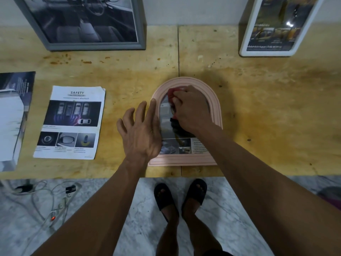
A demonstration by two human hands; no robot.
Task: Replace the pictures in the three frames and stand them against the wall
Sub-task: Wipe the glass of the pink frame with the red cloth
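The right hand (190,109) has its fingers curled down onto a red and black cloth (172,95), pressing it against the glazed front of a pink arched frame (215,108). The left hand (142,130) lies with fingers spread and straight; its forefinger rests along the frame's left rim, while the other fingers fan out over the bare wood beside it.

The arched frame lies flat near the front edge of the wooden table (258,111), across the seam between two boards. It has a ribbed pink moulding, a rounded top and a square base. Inside it sits a brochure page (184,146) with small photographs and a column of fine print at the lower right, too small to read.

Two more frames stand at the back against the wall. The grey rectangular frame (92,46) on the left holds a black-and-white picture of a car interior with seats and steering wheel. The white rounded frame (267,52) on the right holds a dark page with yellowish panels and unreadable white script.

To the left, a loose leaflet (72,122) lies flat, headed "SAFETY", showing parked cars from above and three small photographs. Beside it, at the table's left edge, lies another dark printed sheet (14,117).
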